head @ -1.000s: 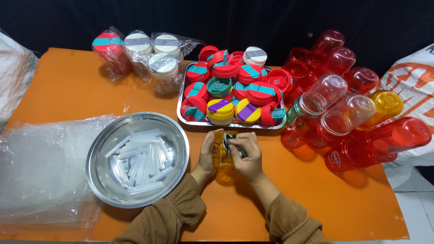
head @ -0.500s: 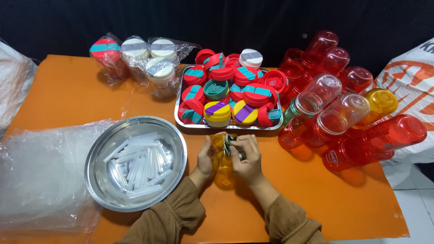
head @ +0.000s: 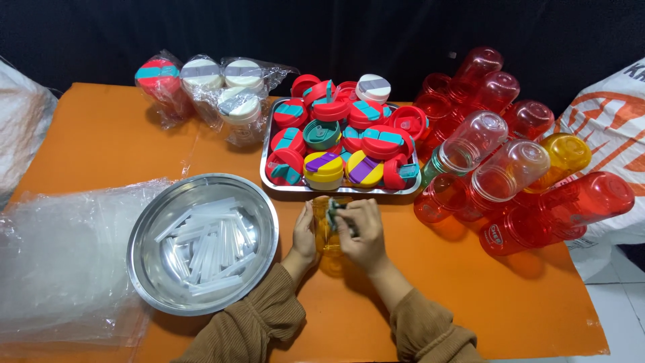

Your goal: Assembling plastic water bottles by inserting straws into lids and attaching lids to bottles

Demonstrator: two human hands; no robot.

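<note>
My left hand wraps around an orange see-through bottle that stands on the orange table just in front of a metal tray. My right hand covers the bottle's top and presses a green lid onto it; most of the lid is hidden by my fingers. Both sleeves are brown.
The tray holds several coloured lids. A round steel bowl of clear plastic straws sits to the left, beside a heap of clear plastic bags. Red, clear and yellow bottles lie piled at right. Bagged lids rest at the back.
My hands stay on the bottle; the right hand has turned slightly over the green lid. The view has shifted a little.
</note>
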